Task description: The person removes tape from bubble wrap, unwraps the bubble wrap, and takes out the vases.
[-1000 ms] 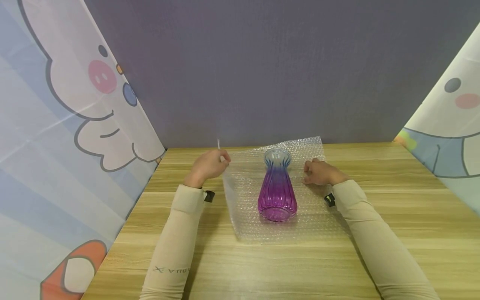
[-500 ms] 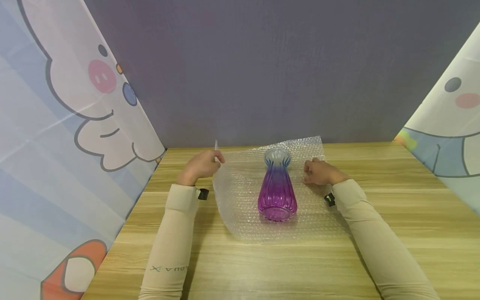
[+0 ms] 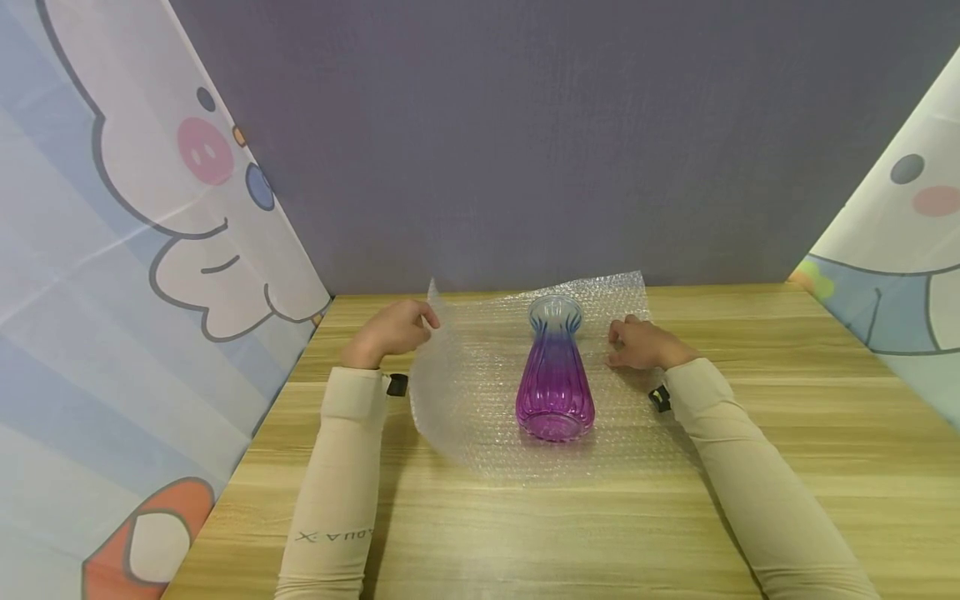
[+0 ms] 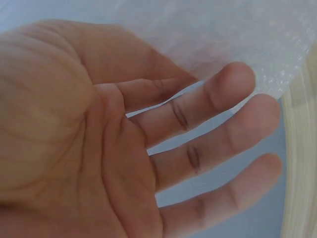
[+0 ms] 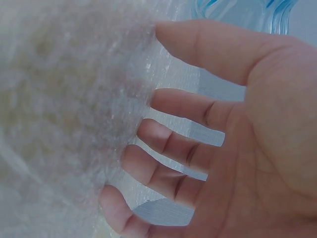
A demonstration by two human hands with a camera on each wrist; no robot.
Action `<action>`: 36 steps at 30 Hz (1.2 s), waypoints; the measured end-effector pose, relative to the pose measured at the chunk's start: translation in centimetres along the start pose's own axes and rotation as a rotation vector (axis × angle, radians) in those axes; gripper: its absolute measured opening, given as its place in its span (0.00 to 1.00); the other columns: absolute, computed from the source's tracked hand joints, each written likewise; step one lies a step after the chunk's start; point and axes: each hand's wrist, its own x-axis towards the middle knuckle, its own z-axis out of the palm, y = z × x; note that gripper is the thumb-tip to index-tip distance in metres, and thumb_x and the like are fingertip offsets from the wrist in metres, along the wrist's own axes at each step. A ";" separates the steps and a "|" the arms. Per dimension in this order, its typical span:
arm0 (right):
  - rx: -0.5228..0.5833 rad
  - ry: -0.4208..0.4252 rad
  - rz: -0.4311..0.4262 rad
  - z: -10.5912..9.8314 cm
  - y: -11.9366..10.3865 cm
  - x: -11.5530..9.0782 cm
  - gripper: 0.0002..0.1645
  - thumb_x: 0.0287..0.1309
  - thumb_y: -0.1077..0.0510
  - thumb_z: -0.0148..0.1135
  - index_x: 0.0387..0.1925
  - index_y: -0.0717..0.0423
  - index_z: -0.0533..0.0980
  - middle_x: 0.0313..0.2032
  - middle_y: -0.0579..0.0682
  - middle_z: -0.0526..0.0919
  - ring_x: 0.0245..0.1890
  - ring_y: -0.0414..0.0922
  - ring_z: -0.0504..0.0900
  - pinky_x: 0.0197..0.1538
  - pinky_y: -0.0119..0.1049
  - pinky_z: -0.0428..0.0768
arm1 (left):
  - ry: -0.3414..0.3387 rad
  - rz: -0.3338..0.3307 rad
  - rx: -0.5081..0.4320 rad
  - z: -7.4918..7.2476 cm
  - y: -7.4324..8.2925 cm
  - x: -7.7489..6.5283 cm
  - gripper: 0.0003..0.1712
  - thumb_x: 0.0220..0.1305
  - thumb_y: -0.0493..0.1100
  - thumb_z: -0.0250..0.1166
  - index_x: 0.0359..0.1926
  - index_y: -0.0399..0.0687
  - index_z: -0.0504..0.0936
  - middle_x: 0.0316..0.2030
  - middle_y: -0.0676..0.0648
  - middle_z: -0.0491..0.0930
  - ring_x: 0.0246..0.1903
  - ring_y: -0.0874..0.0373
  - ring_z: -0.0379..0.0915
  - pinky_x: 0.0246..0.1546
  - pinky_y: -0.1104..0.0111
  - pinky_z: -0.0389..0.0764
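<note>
A glass vase (image 3: 555, 379), clear blue at its flared mouth and purple at its base, lies on a sheet of bubble wrap (image 3: 487, 408). My left hand (image 3: 396, 329) pinches the sheet's left edge between thumb and index finger and holds it raised off the table. In the left wrist view the other fingers (image 4: 223, 144) extend loosely away from the film (image 4: 223, 34). To the right of the vase, my right hand (image 3: 642, 343) rests its fingertips on the bubble wrap (image 5: 64, 99), thumb and fingers (image 5: 168, 139) apart. Part of the vase (image 5: 242, 12) shows at the top of the right wrist view.
The wood-grain table (image 3: 480, 542) runs up to a dark grey panel (image 3: 510, 150) at the back. Cartoon-printed cloth sheets hang at the left (image 3: 150, 333) and right (image 3: 911, 242). A small black wrist device (image 3: 397, 385) sits at the left cuff, another (image 3: 660, 398) at the right.
My left hand has moved left, drawing the bubble wrap's left side outward and up into a curve. The vase and my right hand have stayed in place.
</note>
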 end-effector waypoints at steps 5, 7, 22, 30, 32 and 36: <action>0.001 -0.007 0.003 0.0 0.0 0.0 0.22 0.56 0.52 0.70 0.45 0.63 0.75 0.38 0.59 0.74 0.38 0.57 0.80 0.45 0.56 0.81 | -0.026 -0.012 -0.013 -0.2 0.1 -0.3 0.19 0.68 0.32 0.55 0.58 0.38 0.81 0.24 0.49 0.71 0.19 0.61 0.58 0.26 0.67 0.66; 0.001 -0.009 0.005 -0.1 -0.1 0.0 0.22 0.56 0.51 0.70 0.45 0.63 0.75 0.38 0.59 0.74 0.38 0.57 0.80 0.44 0.56 0.81 | -0.031 -0.019 -0.024 -0.2 0.2 -0.4 0.17 0.68 0.31 0.57 0.56 0.38 0.81 0.23 0.49 0.72 0.18 0.60 0.58 0.26 0.67 0.67; 0.000 0.003 0.002 -0.2 -0.2 -0.1 0.22 0.55 0.52 0.70 0.44 0.63 0.75 0.38 0.59 0.75 0.38 0.57 0.79 0.44 0.56 0.81 | -0.046 -0.022 0.049 0.1 0.4 -0.2 0.09 0.60 0.32 0.70 0.42 0.40 0.82 0.22 0.51 0.74 0.23 0.59 0.66 0.28 0.67 0.70; 0.000 -0.007 0.009 -0.2 -0.3 -0.1 0.22 0.56 0.52 0.70 0.45 0.63 0.75 0.38 0.59 0.74 0.38 0.57 0.79 0.44 0.56 0.81 | -0.077 -0.041 0.069 0.2 0.1 -0.2 0.10 0.59 0.32 0.71 0.42 0.40 0.82 0.22 0.51 0.71 0.23 0.58 0.66 0.28 0.67 0.70; -0.002 -0.010 0.008 -0.2 -0.3 -0.1 0.22 0.56 0.51 0.70 0.45 0.63 0.75 0.38 0.59 0.74 0.38 0.57 0.79 0.44 0.56 0.81 | -0.092 -0.050 0.065 0.3 0.0 -0.2 0.10 0.58 0.31 0.71 0.41 0.40 0.82 0.22 0.51 0.70 0.22 0.59 0.65 0.27 0.67 0.69; -0.001 -0.015 0.016 -0.2 -0.3 -0.1 0.23 0.56 0.51 0.69 0.45 0.63 0.75 0.38 0.59 0.74 0.38 0.57 0.79 0.44 0.56 0.81 | -0.107 -0.062 0.068 0.4 -0.3 -0.1 0.11 0.56 0.29 0.70 0.40 0.41 0.82 0.22 0.52 0.69 0.22 0.59 0.63 0.25 0.68 0.68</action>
